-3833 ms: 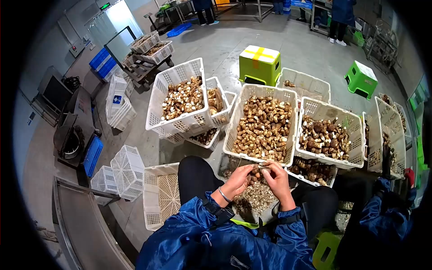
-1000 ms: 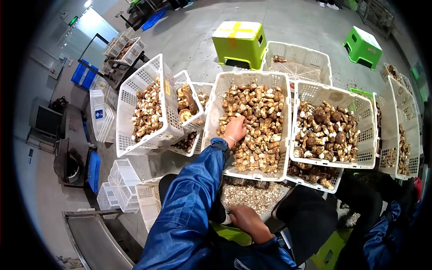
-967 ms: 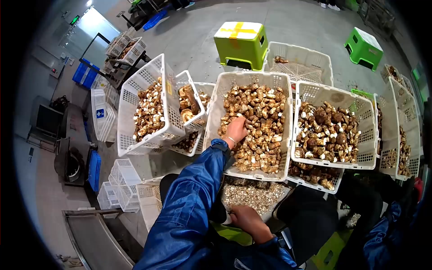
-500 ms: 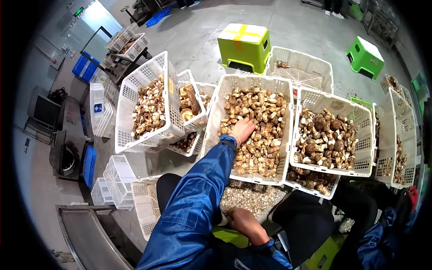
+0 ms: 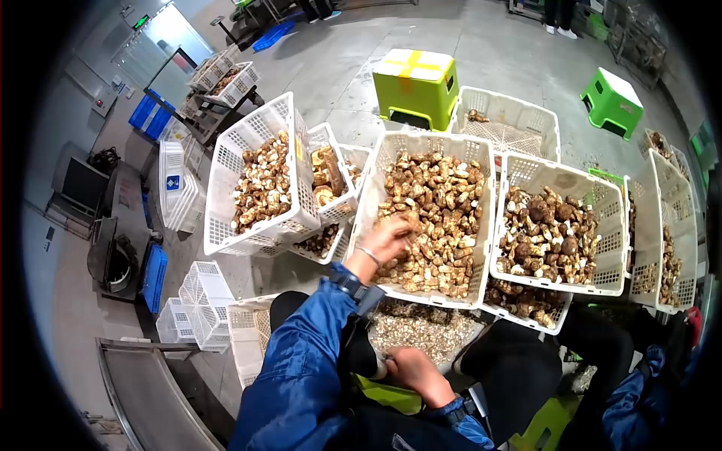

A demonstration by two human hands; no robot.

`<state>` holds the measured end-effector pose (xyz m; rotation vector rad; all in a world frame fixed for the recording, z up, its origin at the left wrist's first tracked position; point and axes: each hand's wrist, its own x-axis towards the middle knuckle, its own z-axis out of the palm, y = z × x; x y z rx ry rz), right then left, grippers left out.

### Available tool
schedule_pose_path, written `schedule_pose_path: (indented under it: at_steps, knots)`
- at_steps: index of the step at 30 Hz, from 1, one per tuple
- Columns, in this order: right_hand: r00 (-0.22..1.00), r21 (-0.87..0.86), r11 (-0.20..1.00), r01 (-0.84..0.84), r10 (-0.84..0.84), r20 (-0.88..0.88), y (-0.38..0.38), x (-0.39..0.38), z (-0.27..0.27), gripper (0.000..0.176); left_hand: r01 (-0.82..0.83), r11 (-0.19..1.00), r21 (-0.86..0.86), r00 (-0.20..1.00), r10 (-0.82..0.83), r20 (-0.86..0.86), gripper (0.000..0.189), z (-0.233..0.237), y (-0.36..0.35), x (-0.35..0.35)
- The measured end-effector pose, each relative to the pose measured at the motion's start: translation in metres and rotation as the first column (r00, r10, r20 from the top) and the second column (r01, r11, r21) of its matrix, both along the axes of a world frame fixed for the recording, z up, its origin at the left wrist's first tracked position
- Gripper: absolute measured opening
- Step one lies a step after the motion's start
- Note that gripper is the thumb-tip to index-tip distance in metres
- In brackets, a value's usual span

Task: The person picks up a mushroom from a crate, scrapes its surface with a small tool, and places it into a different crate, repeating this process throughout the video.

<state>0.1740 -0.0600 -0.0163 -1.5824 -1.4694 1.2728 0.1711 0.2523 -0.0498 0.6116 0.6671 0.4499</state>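
My left hand (image 5: 386,240) is raised over the near left part of a white basket (image 5: 486,225) of brown and cream mushrooms (image 5: 444,218). Its fingers are curled together and slightly blurred; what they hold blends in with the mushrooms behind. Low between my knees, my right hand (image 5: 415,371) is closed, its fingertips turned out of sight, so its content is hidden. Just beyond it lies a layer of small pale trimmings (image 5: 429,331), below the basket's near edge.
Right of the central basket stands another mushroom basket (image 5: 556,284), stacked on a lower one. More baskets (image 5: 214,218) stand at left. Beyond are green stools (image 5: 416,90). A co-worker's dark-clad leg and blue sleeve (image 5: 635,391) are at lower right.
My left hand has lifted off the mushrooms and drawn back toward me, down and left in the view. The view has shifted slightly. My right hand stays low, still closed.
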Motion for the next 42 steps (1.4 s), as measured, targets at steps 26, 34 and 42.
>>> schedule_pose_path:
  at_steps: [26,34,42]
  knots:
    - [0.960,0.266,0.944,0.194,-0.238,0.145,0.009,0.020,0.021,0.014,0.568,0.455,0.686,0.707,0.158,-0.690,0.038,-0.012,-0.030,0.025]
    - [0.764,0.324,0.702,0.634,-0.633,-0.124,0.012,0.032,0.068,0.012,0.185,0.816,0.547,0.940,0.016,-0.342,0.033,0.065,-0.137,-0.089]
    - [0.718,0.126,0.735,0.666,-0.587,-0.373,0.001,0.021,0.063,0.016,0.116,0.770,0.627,0.965,0.062,-0.254,0.031,0.095,-0.207,-0.129]
